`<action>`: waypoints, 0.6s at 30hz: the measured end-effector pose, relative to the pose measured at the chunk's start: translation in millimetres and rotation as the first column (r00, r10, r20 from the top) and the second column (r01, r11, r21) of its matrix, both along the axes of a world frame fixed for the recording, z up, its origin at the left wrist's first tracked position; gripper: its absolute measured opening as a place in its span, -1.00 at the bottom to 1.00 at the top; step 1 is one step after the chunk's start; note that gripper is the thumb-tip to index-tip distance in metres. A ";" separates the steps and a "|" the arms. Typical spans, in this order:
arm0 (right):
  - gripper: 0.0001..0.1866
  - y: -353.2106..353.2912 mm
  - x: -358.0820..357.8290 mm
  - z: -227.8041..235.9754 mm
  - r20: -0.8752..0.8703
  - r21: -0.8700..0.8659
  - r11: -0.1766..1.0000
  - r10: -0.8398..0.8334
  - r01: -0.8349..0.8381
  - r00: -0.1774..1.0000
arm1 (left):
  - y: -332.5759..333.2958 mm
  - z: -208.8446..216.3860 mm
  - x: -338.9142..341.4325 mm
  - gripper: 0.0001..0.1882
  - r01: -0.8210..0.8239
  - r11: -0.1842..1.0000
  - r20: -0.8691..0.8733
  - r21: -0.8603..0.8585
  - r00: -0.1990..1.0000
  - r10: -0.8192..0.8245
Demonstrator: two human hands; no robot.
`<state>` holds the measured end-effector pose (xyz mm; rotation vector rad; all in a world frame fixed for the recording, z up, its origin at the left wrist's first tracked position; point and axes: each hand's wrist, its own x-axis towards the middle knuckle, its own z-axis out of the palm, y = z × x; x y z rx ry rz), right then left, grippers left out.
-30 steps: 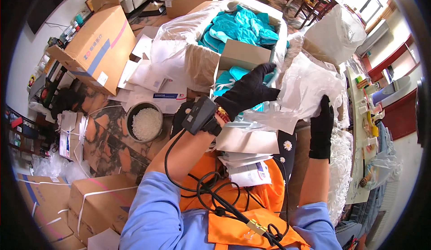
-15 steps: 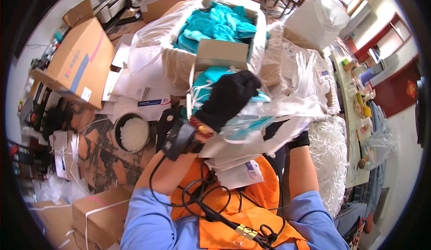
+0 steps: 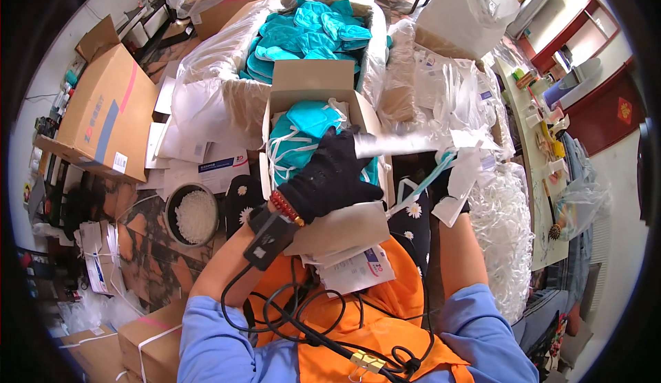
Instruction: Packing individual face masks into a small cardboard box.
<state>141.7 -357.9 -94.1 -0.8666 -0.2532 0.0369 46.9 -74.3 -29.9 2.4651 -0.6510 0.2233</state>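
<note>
My left hand [image 3: 329, 180], in a black glove, lies over the white carton [image 3: 313, 77] with its thumb stretched away from the fingers. Beneath and beyond it, teal folded face masks [image 3: 310, 118] with white straps fill the carton. A blurred white plastic strip [image 3: 396, 145] runs from beside the left fingertips toward my right side. My right hand [image 3: 441, 176], also black-gloved, is closed on a crumpled clear-white plastic bag [image 3: 475, 152]; most of its fingers are hidden. A narrow teal-and-white strip [image 3: 416, 189] hangs beside it. Flattened white cartons [image 3: 351, 259] rest on my lap.
Behind the carton stands a plastic-lined large box [image 3: 224, 108] heaped with teal masks. A brown cardboard box [image 3: 107, 111] and a bucket of white material [image 3: 193, 214] are at left. White shreds [image 3: 499, 245] fill a bag at right, near a long table [image 3: 544, 221].
My left hand has lowered over the carton, and its thumb now spreads out. The plastic has swung to the right with my right hand, uncovering the masks. The view has shifted slightly.
</note>
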 end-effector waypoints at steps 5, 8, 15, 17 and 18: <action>-0.57 35.7 9.0 -4.0 -0.035 -0.119 0.988 0.094 -0.097 0.995 | -22.2 -3.4 5.2 -0.11 0.171 0.703 0.009 -0.690 0.974 -0.227; -0.52 46.2 3.1 3.0 0.048 -0.360 0.931 -0.044 0.058 0.998 | -31.6 -26.4 -4.6 -0.26 0.103 0.558 -0.134 -0.823 0.921 -0.367; -0.45 85.2 -8.9 60.6 -0.253 -0.147 0.952 -0.298 0.268 0.921 | -13.8 15.6 -13.3 -0.59 -0.360 -0.056 -0.194 -0.931 0.619 -0.761; -0.44 74.0 0.0 57.6 -0.197 -0.222 0.909 -0.396 0.353 0.897 | -11.4 19.6 -16.2 -0.57 -0.450 -0.127 -0.189 -0.884 0.592 -0.783; -0.43 73.5 0.9 59.0 -0.170 -0.259 0.883 -0.441 0.392 0.881 | -8.6 17.3 -17.0 -0.56 -0.274 0.128 -0.288 -0.953 0.696 -0.658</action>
